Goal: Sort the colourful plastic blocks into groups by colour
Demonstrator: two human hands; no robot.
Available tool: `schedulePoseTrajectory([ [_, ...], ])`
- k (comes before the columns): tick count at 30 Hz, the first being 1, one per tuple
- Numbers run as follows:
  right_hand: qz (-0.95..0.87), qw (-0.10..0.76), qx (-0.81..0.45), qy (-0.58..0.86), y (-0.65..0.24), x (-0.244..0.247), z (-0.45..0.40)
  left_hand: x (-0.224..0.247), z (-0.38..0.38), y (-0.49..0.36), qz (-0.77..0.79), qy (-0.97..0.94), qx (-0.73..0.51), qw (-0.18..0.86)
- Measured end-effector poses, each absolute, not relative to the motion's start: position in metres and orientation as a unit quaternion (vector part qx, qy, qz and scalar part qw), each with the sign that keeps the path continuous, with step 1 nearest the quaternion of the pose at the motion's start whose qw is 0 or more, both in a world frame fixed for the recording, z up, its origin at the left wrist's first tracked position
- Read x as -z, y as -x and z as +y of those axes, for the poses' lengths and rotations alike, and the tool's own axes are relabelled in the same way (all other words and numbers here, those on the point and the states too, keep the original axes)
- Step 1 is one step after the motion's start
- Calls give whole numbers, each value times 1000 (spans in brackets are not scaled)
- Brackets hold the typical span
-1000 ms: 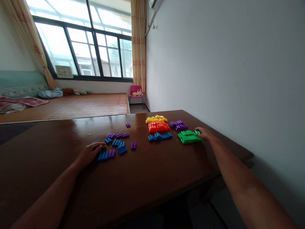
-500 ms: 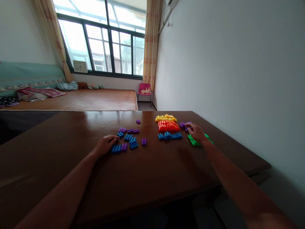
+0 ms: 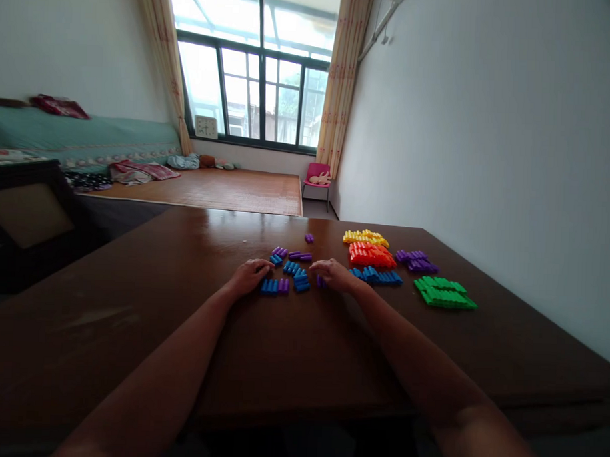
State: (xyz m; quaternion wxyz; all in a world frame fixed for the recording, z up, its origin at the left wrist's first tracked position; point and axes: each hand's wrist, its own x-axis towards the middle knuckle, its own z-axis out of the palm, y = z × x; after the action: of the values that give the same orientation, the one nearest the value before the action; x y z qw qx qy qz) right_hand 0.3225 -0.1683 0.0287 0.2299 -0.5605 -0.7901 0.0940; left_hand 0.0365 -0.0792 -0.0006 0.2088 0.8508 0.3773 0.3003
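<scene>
Fingers (image 3: 318, 264) on the right hand (image 3: 337, 277) are curled over a purple bit (image 3: 320, 281); can't tell how open they are or if they've got it. Left hand (image 3: 248, 277) is bent by some blue pieces (image 3: 269, 287), grip unclear too. Blue and purple are jumbled between them, unsorted. Off right on the tabletop (image 3: 300, 361), yellow (image 3: 365, 238), orange-red (image 3: 372, 255) and green (image 3: 445, 294) already sit in single-colour piles, plus blue and purple ones. All stubby, shiny, ridged, plastic-looking tubes.
</scene>
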Motion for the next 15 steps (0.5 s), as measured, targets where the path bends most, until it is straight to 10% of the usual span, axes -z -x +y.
schedulePoseTrajectory([
  [15,-773,348,-111,519,-298,-24,-199,-1,-84,-40,389,-862,-280,166],
])
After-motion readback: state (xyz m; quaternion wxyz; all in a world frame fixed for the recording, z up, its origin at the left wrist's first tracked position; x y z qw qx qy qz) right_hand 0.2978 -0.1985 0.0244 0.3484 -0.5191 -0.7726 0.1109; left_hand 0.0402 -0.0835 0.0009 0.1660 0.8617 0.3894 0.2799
